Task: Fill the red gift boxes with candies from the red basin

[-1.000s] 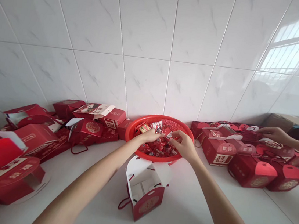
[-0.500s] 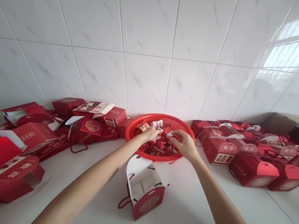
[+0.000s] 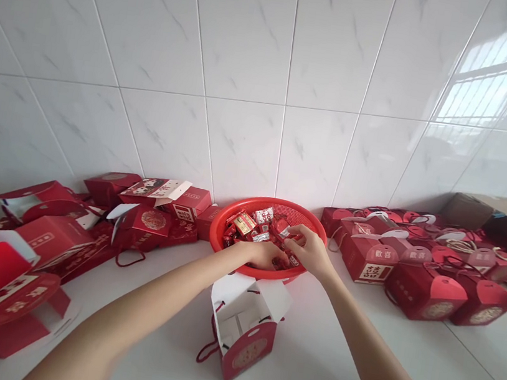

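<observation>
A red plastic basket [image 3: 319,224] against the wall holds a heap of red, gold and white wrapped candies [image 3: 245,223]. My left hand [image 3: 263,254] reaches over the basket's near side, its fingers bent down around a red wrapped candy [image 3: 280,260]. Beside it, at the right of the heap, my right hand [image 3: 309,252] has thumb and fingers curled toward each other; what lies between them is too small to make out. Just in front of the basket stands an open red gift box [image 3: 251,352], its white inside showing, with a dark red cord at its left.
Several red boxes [image 3: 142,225] are piled at the left, some with open flaps. At the right, rows of closed red boxes [image 3: 430,293] stand along the wall, with a brown carton [image 3: 472,211] behind. White tiles [image 3: 241,144] rise behind the white tabletop [image 3: 315,356].
My left hand has moved down and right, deeper into the near part of the candies. The right hand stays over the right side of the heap. The view has shifted slightly.
</observation>
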The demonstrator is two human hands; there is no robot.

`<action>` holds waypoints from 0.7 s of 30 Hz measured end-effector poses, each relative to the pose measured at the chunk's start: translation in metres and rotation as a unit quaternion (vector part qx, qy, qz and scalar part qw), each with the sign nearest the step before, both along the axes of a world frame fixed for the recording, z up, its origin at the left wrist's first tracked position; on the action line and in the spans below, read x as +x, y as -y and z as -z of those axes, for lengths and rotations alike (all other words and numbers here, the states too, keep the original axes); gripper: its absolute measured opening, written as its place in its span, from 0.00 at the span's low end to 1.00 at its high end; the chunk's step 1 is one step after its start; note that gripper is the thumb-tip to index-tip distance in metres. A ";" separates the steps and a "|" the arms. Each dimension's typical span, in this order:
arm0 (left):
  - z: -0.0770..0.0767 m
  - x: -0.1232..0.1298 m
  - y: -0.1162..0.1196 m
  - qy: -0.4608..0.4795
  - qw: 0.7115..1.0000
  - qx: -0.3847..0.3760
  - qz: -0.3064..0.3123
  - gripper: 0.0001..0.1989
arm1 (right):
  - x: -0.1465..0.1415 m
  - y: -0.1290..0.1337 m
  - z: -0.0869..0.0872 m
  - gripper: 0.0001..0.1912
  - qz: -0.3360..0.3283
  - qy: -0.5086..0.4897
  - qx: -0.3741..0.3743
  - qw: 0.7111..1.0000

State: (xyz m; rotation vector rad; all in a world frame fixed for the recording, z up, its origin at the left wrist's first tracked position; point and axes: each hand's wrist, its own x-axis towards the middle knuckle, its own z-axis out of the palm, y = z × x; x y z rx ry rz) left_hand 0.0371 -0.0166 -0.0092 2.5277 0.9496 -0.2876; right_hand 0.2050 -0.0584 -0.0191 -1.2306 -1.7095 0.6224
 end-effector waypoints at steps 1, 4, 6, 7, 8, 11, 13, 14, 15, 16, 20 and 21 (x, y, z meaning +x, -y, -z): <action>0.001 0.002 -0.001 -0.011 1.000 0.016 -0.002 0.19 | 0.000 0.000 0.000 0.09 0.003 0.002 0.000 1.000; 0.004 0.006 -0.004 -0.046 0.997 0.064 -0.006 0.19 | -0.001 -0.001 -0.001 0.09 0.010 0.019 -0.006 1.000; 0.005 0.007 -0.005 -0.064 0.994 0.087 -0.004 0.18 | -0.002 -0.001 -0.001 0.10 0.013 0.029 -0.010 0.999; 0.005 0.007 -0.005 -0.071 0.993 0.094 -0.001 0.17 | -0.002 -0.001 -0.001 0.10 0.014 0.033 -0.012 0.999; 0.005 0.007 -0.005 -0.076 0.992 0.098 0.003 0.17 | -0.002 -0.001 -0.001 0.10 0.015 0.035 -0.014 0.999; 0.003 0.006 -0.005 -0.082 0.991 0.102 0.011 0.14 | -0.002 -0.001 -0.001 0.10 0.011 0.032 -0.010 0.999; 0.002 0.006 -0.005 -0.083 0.991 0.102 0.011 0.12 | -0.002 -0.001 0.000 0.11 0.007 0.027 -0.006 1.000; 0.002 0.005 -0.005 -0.083 0.991 0.102 0.010 0.10 | -0.002 -0.002 0.000 0.11 0.006 0.026 -0.005 1.000; 0.002 0.005 -0.005 -0.082 0.991 0.102 0.008 0.09 | -0.002 -0.002 0.001 0.11 0.005 0.027 -0.006 1.000; 0.002 0.005 -0.005 -0.081 0.991 0.103 0.006 0.07 | -0.002 -0.002 0.001 0.11 0.004 0.029 -0.008 1.000; 0.006 0.005 -0.005 -0.069 0.992 0.109 -0.009 0.04 | -0.002 0.000 0.000 0.11 -0.011 0.038 -0.019 0.999; 0.007 0.005 -0.005 -0.066 0.992 0.110 -0.015 0.04 | -0.001 0.001 0.000 0.11 -0.012 0.043 -0.023 0.999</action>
